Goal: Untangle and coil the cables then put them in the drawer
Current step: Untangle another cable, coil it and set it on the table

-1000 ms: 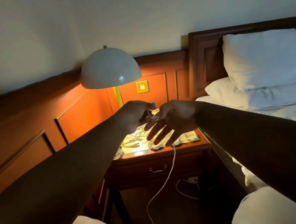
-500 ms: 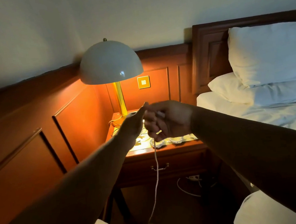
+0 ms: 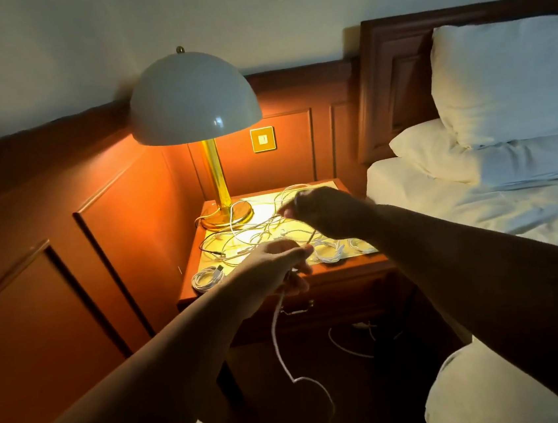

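Observation:
A white cable (image 3: pixel 279 344) hangs from my left hand (image 3: pixel 276 266), which is closed on it in front of the nightstand's edge; its free end trails down toward the floor. The same cable runs up to my right hand (image 3: pixel 326 211), closed on it above the nightstand top (image 3: pixel 352 267). A loose tangle of white cables (image 3: pixel 255 229) lies under the lamp. One coiled cable (image 3: pixel 205 278) sits at the front left corner, and other coils (image 3: pixel 331 251) lie along the front edge. The drawer (image 3: pixel 342 303) below is shut, and its handle (image 3: pixel 296 309) shows under my left hand.
A domed table lamp (image 3: pixel 193 98) with a brass stem stands at the back left of the nightstand. Wood panelling runs along the left. A bed with white pillows (image 3: pixel 505 84) is at the right. Another cable (image 3: pixel 350 345) lies on the dark floor.
My hands have drawn apart: the left has dropped toward the front edge and the right has moved back over the top, stretching the cable between them. The view has tilted down.

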A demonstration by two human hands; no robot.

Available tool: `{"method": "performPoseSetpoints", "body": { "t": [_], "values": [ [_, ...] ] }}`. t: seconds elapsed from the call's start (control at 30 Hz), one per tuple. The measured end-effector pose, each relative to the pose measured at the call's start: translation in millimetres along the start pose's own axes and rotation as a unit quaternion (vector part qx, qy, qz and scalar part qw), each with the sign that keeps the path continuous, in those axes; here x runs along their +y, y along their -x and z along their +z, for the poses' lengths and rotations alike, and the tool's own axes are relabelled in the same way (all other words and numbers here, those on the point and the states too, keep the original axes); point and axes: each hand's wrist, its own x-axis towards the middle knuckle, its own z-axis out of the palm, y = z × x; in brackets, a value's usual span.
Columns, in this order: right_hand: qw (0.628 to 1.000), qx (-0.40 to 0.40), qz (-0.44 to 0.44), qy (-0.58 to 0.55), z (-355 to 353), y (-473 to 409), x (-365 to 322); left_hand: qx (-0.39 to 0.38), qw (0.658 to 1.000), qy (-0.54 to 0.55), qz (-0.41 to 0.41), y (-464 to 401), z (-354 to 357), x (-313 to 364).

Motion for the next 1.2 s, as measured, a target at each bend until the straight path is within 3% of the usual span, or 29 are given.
{"method": "performPoseSetpoints", "body": {
  "t": [0.07, 0.13, 0.23, 0.3, 0.37, 0.43, 0.53, 0.63, 0.7, 0.77, 0.8, 0.9, 0.97, 1.03, 1.1, 1.2],
  "values": [
    [0.993, -0.087, 0.023, 0.071, 9.7, 3.6, 6.4, 0.003, 0.985, -0.169, 0.024, -3.7, -8.4, -1.3],
    [0.987, -0.124, 0.081, 0.059, 16.5, 7.8, 4.2, 0.044, 0.936, -0.334, 0.104, -11.4, -18.0, -6.3],
    [0.985, -0.096, 0.145, 0.007, 25.7, 8.9, -4.7, 0.114, 0.881, -0.385, 0.252, -21.4, -29.3, -14.1],
    [0.957, -0.141, 0.203, -0.151, 28.9, 11.3, -8.2, 0.122, 0.87, -0.361, 0.313, -25.2, -36.3, -18.4],
    [0.872, -0.236, 0.246, -0.352, 32.8, 17.9, -3.0, 0.09, 0.886, -0.322, 0.321, -26.1, -42.5, -21.6],
    [0.791, -0.29, 0.24, -0.482, 35.2, 26.0, 2.7, 0.052, 0.926, -0.246, 0.284, -26.4, -44.5, -26.8],
    [0.707, -0.282, 0.169, -0.626, 42.2, 31.9, 4.9, 0.033, 0.98, -0.031, 0.194, -27.6, -38.0, -36.6],
    [0.611, -0.241, 0.098, -0.748, 49.8, 31.4, 4.0, 0.028, 0.97, 0.203, 0.131, -25.7, -15.8, -43.2],
    [0.591, -0.191, 0.075, -0.78, 50.8, 28.6, -0.7, 0.042, 0.958, 0.277, 0.058, -24.2, 6.7, -47.6],
    [0.606, -0.112, 0.091, -0.782, 53.9, 23.5, -0.3, 0.041, 0.966, 0.253, -0.024, -24.8, 23.5, -54.8],
    [0.647, -0.061, 0.106, -0.753, 57.7, 20.6, 4.3, 0.02, 0.979, 0.195, -0.051, -26.9, 27.9, -61.4],
    [0.861, 0.042, 0.111, -0.495, 72.5, 17.8, 27.0, -0.036, 0.993, 0.034, -0.105, -35.4, 25.8, -80.0],
    [0.963, 0.023, 0.092, -0.252, 81.9, 24.2, 41.7, -0.022, 0.99, -0.082, -0.109, -40.3, 19.1, -87.8],
    [0.994, -0.062, 0.081, -0.034, 94.6, 30.2, 54.3, -0.002, 0.971, -0.227, -0.079, -45.3, 10.0, -93.3],
    [0.982, -0.127, 0.113, 0.083, 110.5, 36.2, 60.9, 0.018, 0.947, -0.319, -0.038, -49.3, 1.0, -99.6],
    [0.968, -0.143, 0.205, 0.008, 131.7, 40.0, 64.6, 0.038, 0.94, -0.339, 0.004, -52.4, -5.9, -113.8]
  ]
}}
